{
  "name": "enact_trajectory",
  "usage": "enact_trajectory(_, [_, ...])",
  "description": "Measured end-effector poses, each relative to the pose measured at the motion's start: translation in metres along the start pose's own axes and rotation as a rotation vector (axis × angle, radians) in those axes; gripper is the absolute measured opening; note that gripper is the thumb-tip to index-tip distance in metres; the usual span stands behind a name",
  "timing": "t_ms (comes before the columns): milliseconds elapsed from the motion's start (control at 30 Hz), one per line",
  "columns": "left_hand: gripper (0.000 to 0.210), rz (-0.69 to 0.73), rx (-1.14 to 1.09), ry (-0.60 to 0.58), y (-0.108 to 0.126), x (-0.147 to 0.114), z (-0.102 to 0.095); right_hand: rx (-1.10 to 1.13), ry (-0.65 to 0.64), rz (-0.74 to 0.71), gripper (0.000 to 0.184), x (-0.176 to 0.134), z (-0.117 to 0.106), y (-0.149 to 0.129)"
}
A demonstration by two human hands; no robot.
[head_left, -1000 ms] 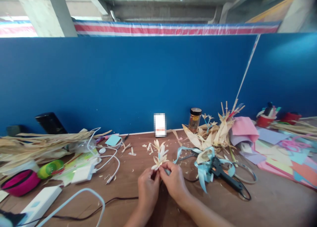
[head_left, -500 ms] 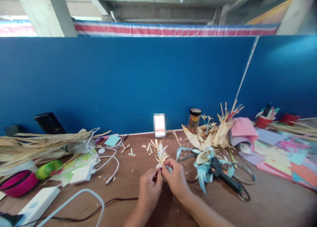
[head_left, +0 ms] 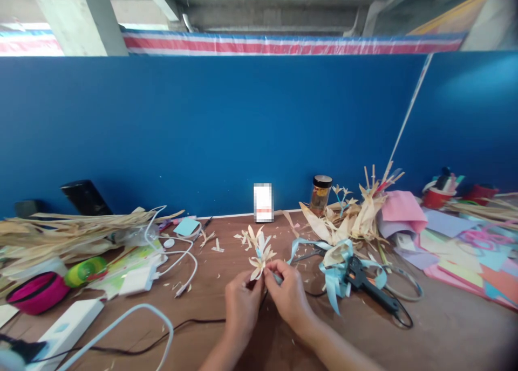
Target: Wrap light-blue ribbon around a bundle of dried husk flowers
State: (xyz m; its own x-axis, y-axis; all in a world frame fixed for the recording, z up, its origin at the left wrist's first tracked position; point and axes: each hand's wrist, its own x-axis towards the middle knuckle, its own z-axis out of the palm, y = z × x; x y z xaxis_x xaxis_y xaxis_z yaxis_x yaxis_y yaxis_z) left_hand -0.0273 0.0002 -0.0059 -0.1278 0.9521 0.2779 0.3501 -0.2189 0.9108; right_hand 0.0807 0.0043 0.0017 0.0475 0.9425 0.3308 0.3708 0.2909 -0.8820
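Observation:
A small flower of pale dried husk strips (head_left: 261, 260) stands up from between my two hands over the middle of the table. My left hand (head_left: 243, 301) is closed, thumb and finger pinching the flower near its base. From the other side my right hand (head_left: 288, 289) pinches the same base, its fingers bent and pressed together. A bit of light blue shows among the petals. The lower end of the flower is hidden by my fingers. More husk scraps (head_left: 245, 237) lie just behind it.
To the right lie a black glue gun (head_left: 372, 287), light blue ribbon (head_left: 332, 287), a husk bundle (head_left: 366, 212), a lidded jar (head_left: 321, 194) and coloured paper (head_left: 449, 247). To the left are dried husks (head_left: 81, 228), a white power strip (head_left: 67, 330) and cables (head_left: 162, 314). A blue partition (head_left: 226, 128) stands behind.
The view has shifted slightly, so things sit a little further right. The flower's petals have turned a little in my fingers. Both hands stay at its base.

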Motion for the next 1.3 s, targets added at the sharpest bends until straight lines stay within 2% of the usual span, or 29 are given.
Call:
enact_trajectory(167, [0.023,0.142,0.126,0.013,0.006,-0.004,0.0,0.016,0.032,-0.003,0.016,-0.001,-0.003,-0.003])
enact_trajectory(333, [0.023,0.243,0.157,-0.034,0.012,-0.005,-0.002,0.024,0.072,0.019,0.012,0.001,-0.007,-0.005])
enact_trajectory(400, [0.023,0.216,0.115,-0.055,0.012,-0.004,-0.003,0.05,0.064,0.033,0.011,0.002,-0.007,-0.005])
enact_trajectory(600, [0.021,-0.017,-0.162,-0.095,0.01,0.003,-0.003,0.102,-0.007,0.054,0.013,0.002,-0.006,-0.004])
enact_trajectory(867, [0.017,-0.201,-0.349,-0.055,0.012,0.006,-0.003,0.161,-0.019,0.022,0.017,0.0,-0.005,-0.006])
enact_trajectory(1100, [0.018,-0.223,-0.319,-0.007,0.013,0.006,0.0,0.109,-0.011,0.014,0.013,0.002,-0.006,-0.006])
enact_trajectory(1300, [0.018,-0.167,-0.18,-0.033,0.016,0.007,-0.002,0.12,-0.015,0.026,0.014,0.004,-0.009,-0.008])
